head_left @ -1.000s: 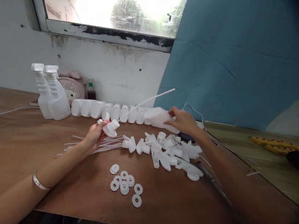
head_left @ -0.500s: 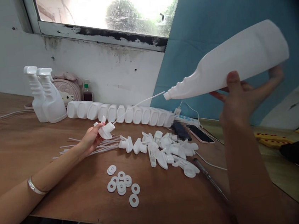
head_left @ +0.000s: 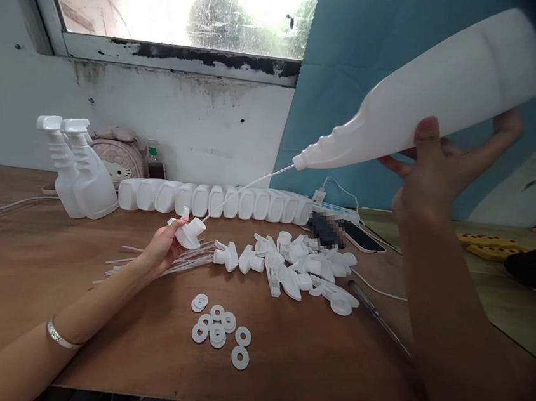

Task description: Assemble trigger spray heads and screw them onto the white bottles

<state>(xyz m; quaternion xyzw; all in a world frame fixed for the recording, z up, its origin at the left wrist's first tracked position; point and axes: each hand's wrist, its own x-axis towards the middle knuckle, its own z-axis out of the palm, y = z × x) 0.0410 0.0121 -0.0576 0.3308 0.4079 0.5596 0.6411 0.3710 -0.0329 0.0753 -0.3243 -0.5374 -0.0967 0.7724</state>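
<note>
A: Step?
B: Tube feed, likely. Right hand, spread beneath, held bottle up; beyond, left hand pinched head. Tube met mouth; couldn't tell if inside.
A: Next move?
B: Called for alignment, I'd guess.

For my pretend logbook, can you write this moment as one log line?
left hand: holding spray head | right hand: holding bottle, tilted | tube: from spray head to bottle mouth, insertion unclear

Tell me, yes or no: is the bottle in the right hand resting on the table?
No, the right hand holds the bottle up above the table, tilted with its neck lower than its base.
</note>
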